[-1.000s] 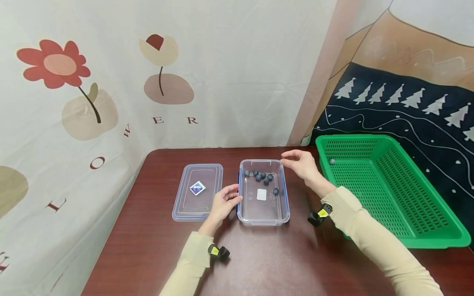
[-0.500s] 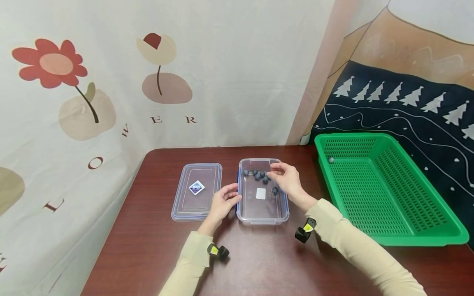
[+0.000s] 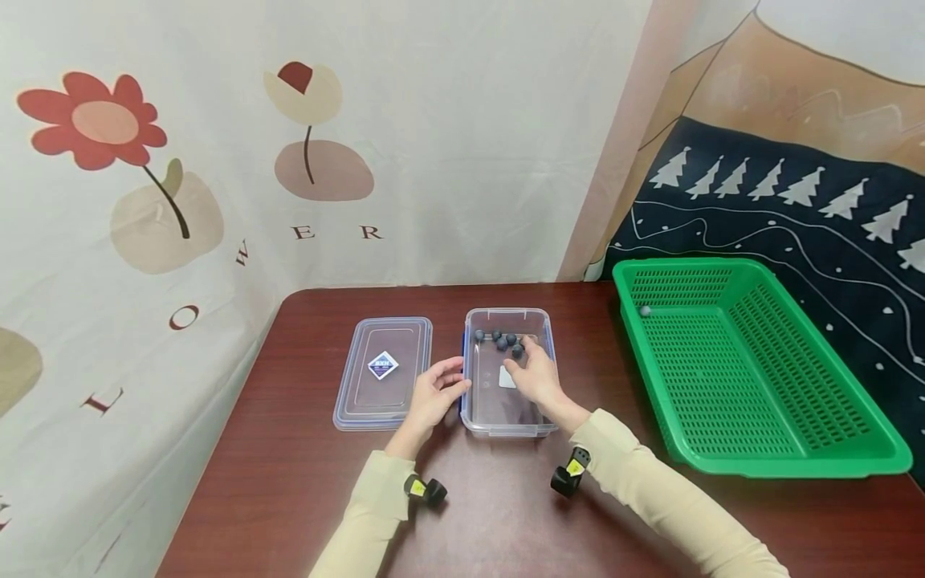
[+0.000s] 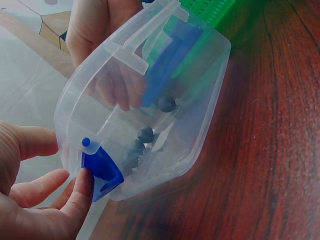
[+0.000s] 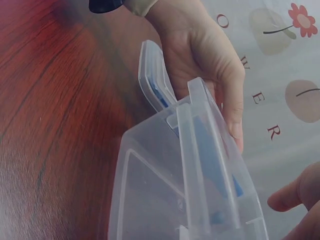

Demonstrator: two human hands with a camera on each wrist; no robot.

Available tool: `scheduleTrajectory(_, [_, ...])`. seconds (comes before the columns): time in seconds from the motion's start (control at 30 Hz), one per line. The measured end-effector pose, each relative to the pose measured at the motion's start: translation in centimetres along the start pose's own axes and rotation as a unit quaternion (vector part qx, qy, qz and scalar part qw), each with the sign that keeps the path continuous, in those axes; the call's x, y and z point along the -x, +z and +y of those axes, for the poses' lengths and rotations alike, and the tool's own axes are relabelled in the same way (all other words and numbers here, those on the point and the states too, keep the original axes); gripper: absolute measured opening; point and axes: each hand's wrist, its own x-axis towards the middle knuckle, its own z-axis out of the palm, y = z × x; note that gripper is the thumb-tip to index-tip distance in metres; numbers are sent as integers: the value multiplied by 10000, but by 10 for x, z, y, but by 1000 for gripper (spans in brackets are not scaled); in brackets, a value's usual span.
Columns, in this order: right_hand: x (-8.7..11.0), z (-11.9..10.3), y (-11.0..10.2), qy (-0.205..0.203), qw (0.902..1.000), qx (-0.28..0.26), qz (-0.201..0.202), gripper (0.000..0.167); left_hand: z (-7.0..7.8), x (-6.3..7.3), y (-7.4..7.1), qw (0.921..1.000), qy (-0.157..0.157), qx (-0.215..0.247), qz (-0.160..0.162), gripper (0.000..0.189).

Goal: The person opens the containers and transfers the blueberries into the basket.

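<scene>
A clear plastic food container [image 3: 500, 409] with blue side latches stands uncovered on the table, with several blueberries [image 3: 502, 343] near its far end. My left hand [image 3: 433, 392] touches the container's left side from outside, fingertips at the blue latch [image 4: 102, 172] in the left wrist view. My right hand [image 3: 538, 376] is down inside the container, thumb and forefinger apart beside the nearest blueberries, and it covers part of the floor there. In the left wrist view, one blueberry [image 4: 166, 103] lies close to the right fingertips, seen through the wall.
The container's clear lid [image 3: 383, 401] with a blue diamond label lies flat to the left. A green plastic basket [image 3: 766, 466] stands at the right with one blueberry [image 3: 645, 311] in its far left corner. A patterned cloth wall rises behind the table [image 3: 477, 514].
My right hand has moved left and down from the container's far right corner into it, over the blueberries. The left hand stays at the left side.
</scene>
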Motion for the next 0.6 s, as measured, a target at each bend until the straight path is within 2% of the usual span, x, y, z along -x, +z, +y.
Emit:
scheduleTrajectory(0.33, [2, 4, 5, 622, 9977, -205, -197, 72, 6, 1, -1, 9996, -196, 213, -56, 41])
scheduleTrajectory(0.47, [1, 6, 7, 670, 9970, -316, -208, 72, 19, 6, -1, 9996, -169, 202, -101, 41])
scheduleTrajectory(0.6, [0, 7, 8, 615, 9975, -358, -48, 68, 34, 14, 0, 9998, -158, 110, -83, 40])
